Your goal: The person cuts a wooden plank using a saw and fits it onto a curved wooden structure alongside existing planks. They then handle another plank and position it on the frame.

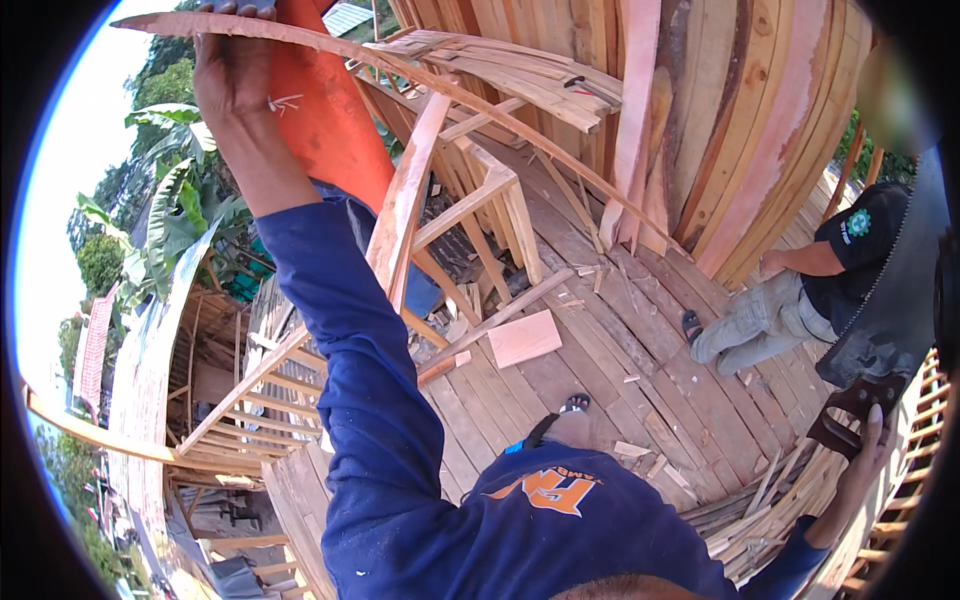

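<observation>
My left arm reaches up to the top left, where my left hand [235,75] is closed on a long, thin wooden strip [480,106]. From its pointed end beside that hand, the strip slants down to the right toward the plank floor. Out at the right, my right hand [872,448] grips the brown handle of a handsaw [895,310]. The saw's toothed blade points upward, away from the strip. Some fingers of my left hand are cut off by the top edge.
Another person [800,290] stands at the right, near the saw blade. Curved upright planks [765,130] form a wall ahead. An orange-red surface [325,110] lies behind my left forearm. A board offcut [525,338] and scraps lie on the plank floor [640,390]; slats [780,500] are piled lower right.
</observation>
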